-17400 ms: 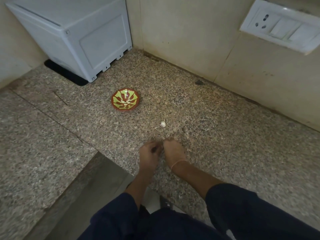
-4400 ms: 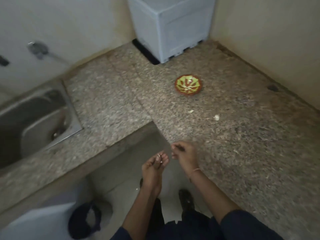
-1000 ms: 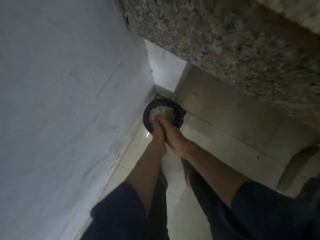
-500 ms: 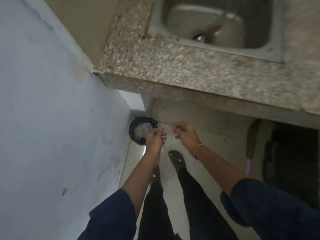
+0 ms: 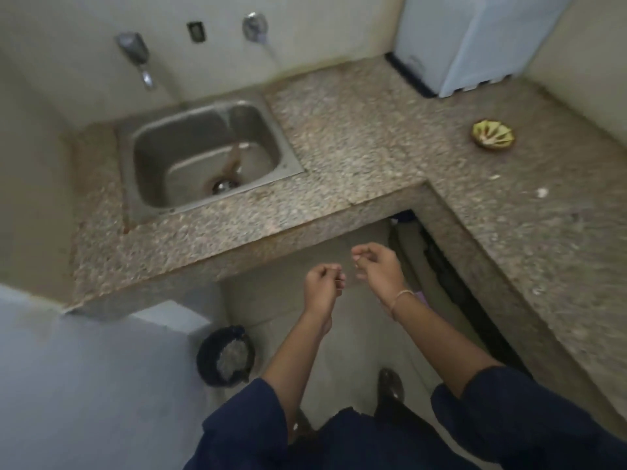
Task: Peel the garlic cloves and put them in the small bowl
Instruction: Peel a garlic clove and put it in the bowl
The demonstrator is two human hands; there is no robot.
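The small green and red bowl (image 5: 492, 135) stands on the granite counter (image 5: 373, 130) at the far right, with pale cloves in it. One unpeeled garlic clove (image 5: 542, 192) lies on the counter in front of the bowl, and a small pale scrap (image 5: 494, 177) lies near it. Both hands hang over the floor, in front of the counter's inner corner. My left hand (image 5: 324, 284) is curled into a loose fist; its inside is hidden. My right hand (image 5: 376, 266) pinches thumb and fingertips on a small pale bit, apparently a garlic clove.
A steel sink (image 5: 149, 198) with two wall taps is set in the counter on the left. A black bin (image 5: 225, 356) with peels stands on the floor below. A white box-shaped appliance (image 5: 475, 39) sits in the far corner. A grey wall (image 5: 84, 385) rises at the lower left.
The view has risen from the bin to the counter. Both hands have come up and away from the bin and have moved apart.
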